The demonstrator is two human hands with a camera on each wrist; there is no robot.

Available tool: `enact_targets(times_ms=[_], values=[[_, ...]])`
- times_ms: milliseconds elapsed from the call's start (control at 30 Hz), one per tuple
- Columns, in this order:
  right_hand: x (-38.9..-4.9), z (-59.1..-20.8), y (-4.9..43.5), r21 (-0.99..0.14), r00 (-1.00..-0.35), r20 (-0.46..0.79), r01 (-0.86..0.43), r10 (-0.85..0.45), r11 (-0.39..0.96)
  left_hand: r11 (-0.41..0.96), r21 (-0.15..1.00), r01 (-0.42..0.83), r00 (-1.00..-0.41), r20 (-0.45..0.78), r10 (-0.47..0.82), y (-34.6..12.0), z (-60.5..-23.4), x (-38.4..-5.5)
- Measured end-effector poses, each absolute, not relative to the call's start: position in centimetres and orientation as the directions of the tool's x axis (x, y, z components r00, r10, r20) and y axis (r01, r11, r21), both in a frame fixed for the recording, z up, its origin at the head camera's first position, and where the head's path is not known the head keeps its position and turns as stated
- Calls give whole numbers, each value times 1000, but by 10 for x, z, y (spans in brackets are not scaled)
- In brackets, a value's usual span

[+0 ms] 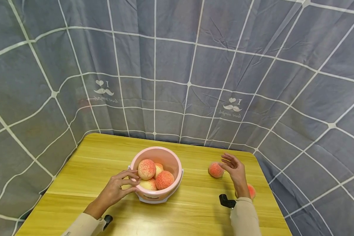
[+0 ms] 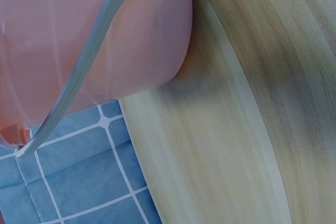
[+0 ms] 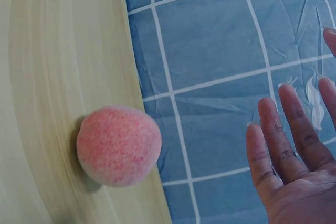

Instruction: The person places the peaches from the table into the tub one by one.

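Note:
A pink bucket [image 1: 153,196] stands on the table with several peaches [image 1: 147,169] inside. My left hand [image 1: 115,190] is at its left rim, fingertips over the edge and thumb lower on the outside, holding it. The left wrist view shows the bucket wall [image 2: 147,40] and its pale handle [image 2: 89,56]; the hand's grip is out of that view. My right hand [image 1: 235,169] hovers beside a red peach [image 1: 215,170], fingers spread and relaxed, holding nothing. From the right wrist, a gap shows between the peach [image 3: 119,146] and the fingers [image 3: 286,150].
Another peach [image 1: 251,191] lies partly hidden behind my right wrist, near the right edge of the yellow wood-grain table [image 1: 194,209]. A grey-blue checked curtain [image 1: 171,62] hangs behind and along both sides. Black wrist mounts [image 1: 226,201] project from the sleeves.

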State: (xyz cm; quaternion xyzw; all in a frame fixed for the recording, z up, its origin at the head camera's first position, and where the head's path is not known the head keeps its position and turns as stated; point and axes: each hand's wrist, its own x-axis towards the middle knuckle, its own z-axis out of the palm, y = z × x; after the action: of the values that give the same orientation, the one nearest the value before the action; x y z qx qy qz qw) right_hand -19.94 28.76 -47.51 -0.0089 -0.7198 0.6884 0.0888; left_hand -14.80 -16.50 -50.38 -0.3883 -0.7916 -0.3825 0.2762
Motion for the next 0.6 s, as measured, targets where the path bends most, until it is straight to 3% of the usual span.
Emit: enact_targets(times_ms=[600], values=[[-191, -490, 310, -994, -953, 112, -111, 282, 18, 406, 391, 826, -546, 734, 403, -164, -503, -149]])
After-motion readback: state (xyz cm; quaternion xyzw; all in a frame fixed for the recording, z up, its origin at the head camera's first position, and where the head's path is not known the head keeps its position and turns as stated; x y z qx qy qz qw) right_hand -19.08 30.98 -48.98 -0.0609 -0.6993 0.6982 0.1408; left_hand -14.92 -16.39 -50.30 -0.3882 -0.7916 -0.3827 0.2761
